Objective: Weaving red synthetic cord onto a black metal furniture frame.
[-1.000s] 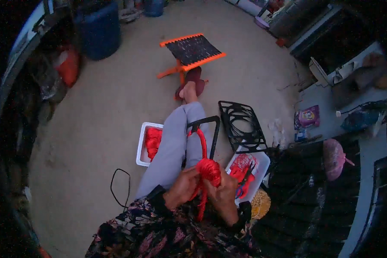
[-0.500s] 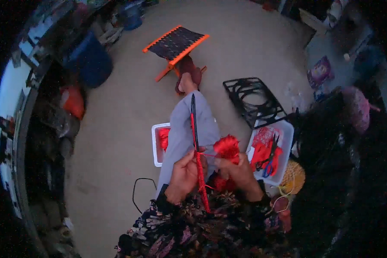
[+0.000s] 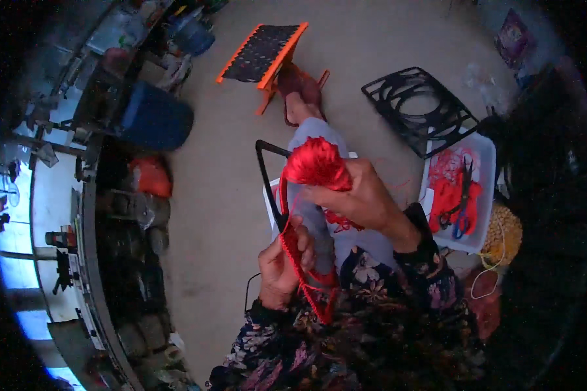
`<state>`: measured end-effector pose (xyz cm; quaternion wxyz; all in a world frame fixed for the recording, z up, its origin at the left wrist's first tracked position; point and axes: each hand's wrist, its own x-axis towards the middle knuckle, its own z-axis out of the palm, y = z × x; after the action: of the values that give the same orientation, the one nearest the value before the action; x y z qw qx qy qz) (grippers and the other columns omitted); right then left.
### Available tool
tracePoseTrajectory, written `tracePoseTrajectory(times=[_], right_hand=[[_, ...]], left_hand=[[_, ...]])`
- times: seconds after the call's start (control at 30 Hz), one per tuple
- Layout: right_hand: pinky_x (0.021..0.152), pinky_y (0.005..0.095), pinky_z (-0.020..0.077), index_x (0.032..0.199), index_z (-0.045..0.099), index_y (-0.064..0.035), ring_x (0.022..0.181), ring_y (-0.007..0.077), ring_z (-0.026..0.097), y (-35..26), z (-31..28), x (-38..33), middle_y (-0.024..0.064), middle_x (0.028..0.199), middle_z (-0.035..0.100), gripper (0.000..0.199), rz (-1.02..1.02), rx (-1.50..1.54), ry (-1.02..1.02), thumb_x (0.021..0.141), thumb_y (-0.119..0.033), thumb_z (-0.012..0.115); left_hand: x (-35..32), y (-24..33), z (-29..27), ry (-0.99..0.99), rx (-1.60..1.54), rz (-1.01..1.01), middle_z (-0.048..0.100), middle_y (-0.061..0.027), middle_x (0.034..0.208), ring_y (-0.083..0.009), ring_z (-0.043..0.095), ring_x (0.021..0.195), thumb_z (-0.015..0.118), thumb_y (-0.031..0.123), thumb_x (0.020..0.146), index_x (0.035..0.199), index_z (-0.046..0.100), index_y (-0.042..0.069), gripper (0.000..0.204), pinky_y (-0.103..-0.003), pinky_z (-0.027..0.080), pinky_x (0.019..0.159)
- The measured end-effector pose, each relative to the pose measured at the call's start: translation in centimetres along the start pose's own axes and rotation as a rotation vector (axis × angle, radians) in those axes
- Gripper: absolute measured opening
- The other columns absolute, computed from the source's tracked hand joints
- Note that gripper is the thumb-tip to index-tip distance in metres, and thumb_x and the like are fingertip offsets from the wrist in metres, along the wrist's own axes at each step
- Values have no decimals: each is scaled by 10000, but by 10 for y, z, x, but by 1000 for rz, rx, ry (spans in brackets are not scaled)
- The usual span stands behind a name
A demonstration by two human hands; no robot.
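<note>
My left hand [image 3: 279, 270] grips a black frame [image 3: 269, 179] by the side wrapped in red cord [image 3: 298, 268]; its far corner is bare black. Raised beyond it, my right hand [image 3: 375, 199] is closed round a thick bundle of glossy red yarn [image 3: 316, 163]. A thin red strand runs from near the bundle down to the wrapped side by my left fingers. More red yarn hangs below my right hand, over my lap. The bundle covers part of the frame's far edge.
To the right stands a white tub [image 3: 482, 195] with red yarn and scissors [image 3: 463, 195]. A black openwork panel [image 3: 417, 111] leans at its far edge. Ahead is an orange folding stool [image 3: 261, 52] beside my foot. A blue bin [image 3: 156, 117] stands at the left.
The frame has turned from edge-on to show its open shape. My right hand has lifted the red yarn bundle up and over the frame's far part. The view has shifted leftward.
</note>
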<state>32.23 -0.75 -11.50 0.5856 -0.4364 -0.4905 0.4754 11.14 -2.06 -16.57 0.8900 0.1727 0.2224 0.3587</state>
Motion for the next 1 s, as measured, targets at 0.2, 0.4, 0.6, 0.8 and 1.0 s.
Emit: tracePoseTrajectory(times=[0.2, 0.4, 0.6, 0.8, 1.0], right_hand=[[601, 252, 448, 943, 642, -22, 653, 47, 516, 4, 10, 21, 3, 729, 627, 210, 11, 87, -94, 777, -136, 701], [523, 220, 420, 948, 649, -19, 602, 24, 501, 17, 17, 29, -14, 735, 639, 205, -91, 133, -82, 786, -124, 717], [575, 234, 453, 957, 652, -19, 647, 36, 545, -5, 14, 24, -7, 755, 654, 212, 60, 166, -172, 785, -121, 721], [695, 252, 484, 954, 646, -8, 741, 60, 582, -15, 12, 19, 20, 810, 670, 224, 46, 174, -229, 767, -97, 732], [745, 266, 486, 962, 644, -1, 791, 68, 595, -23, 9, 15, 42, 845, 682, 253, -41, 88, -252, 745, -86, 744]], left_hand=[[-1, 4, -11, -54, -57, 62, 457, -86, 838, -192, 450, 624, 491, 313, 911, 1301, 426, 18, 494, -292, 389, 500], [-1, 2, -12, -36, -61, 69, 458, -86, 843, -189, 459, 626, 536, 324, 883, 1308, 422, 11, 539, -293, 394, 494], [-4, 1, -13, -11, -26, 78, 461, -70, 822, -180, 457, 609, 546, 333, 871, 1282, 440, 18, 529, -275, 373, 503], [-4, 5, -9, 1, -9, -12, 456, -59, 798, -169, 450, 605, 536, 338, 878, 1053, 492, 6, 378, -266, 357, 532], [-7, 8, 7, 187, 138, 52, 536, -72, 916, -189, 542, 767, 565, 262, 866, 1117, 491, 1, 369, -319, 442, 704]])
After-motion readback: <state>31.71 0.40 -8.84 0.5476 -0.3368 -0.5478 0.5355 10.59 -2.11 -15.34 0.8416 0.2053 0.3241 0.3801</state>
